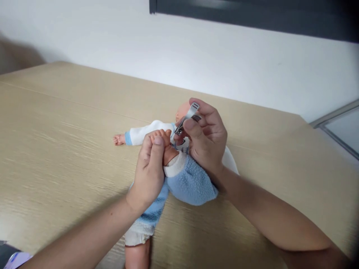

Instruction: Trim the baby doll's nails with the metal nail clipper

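Observation:
A baby doll (193,183) in a white top and fuzzy blue trousers lies on the wooden table (70,149). My left hand (150,168) is closed around the doll's raised foot (166,137), its toes showing above my thumb. In my right hand (209,138) a silver nail clipper (186,118) is pinched between thumb and fingers. Its lower end points down at the toes, close beside them; whether it touches cannot be made out. My right hand and the clipper hide most of the doll's head and chest.
The doll's arm (143,133) stretches left across the table, and its other leg (137,252) points toward me. A white wall (112,41) stands behind the table. A dark object with a light purple part (19,259) lies at the lower left corner.

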`<act>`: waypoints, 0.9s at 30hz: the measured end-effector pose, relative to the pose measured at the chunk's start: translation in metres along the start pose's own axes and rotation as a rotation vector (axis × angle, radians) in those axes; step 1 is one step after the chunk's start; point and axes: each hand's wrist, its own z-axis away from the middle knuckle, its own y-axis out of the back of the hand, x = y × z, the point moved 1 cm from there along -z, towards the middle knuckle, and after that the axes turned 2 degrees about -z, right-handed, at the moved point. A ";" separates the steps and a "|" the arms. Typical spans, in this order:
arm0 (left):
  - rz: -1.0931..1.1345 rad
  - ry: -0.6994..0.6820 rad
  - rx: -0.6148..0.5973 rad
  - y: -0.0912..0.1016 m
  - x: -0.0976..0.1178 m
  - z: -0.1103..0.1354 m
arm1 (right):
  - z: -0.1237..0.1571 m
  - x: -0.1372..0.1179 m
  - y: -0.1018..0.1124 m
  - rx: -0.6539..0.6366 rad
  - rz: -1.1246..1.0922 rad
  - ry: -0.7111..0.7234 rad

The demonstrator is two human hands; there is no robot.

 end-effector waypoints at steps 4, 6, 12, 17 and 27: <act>0.038 0.047 -0.023 -0.001 0.000 -0.002 | 0.003 -0.004 -0.003 0.039 0.059 -0.009; 0.021 0.059 -0.061 0.000 0.000 -0.003 | 0.005 -0.005 -0.004 0.055 0.053 -0.007; 0.022 0.096 -0.051 0.003 0.000 -0.002 | 0.012 -0.002 -0.007 0.070 0.053 0.046; 0.012 0.097 -0.050 0.002 0.002 -0.002 | 0.014 0.000 -0.007 0.101 0.126 0.031; 0.030 0.080 -0.013 0.002 0.000 -0.002 | 0.015 -0.002 -0.009 0.088 0.138 0.008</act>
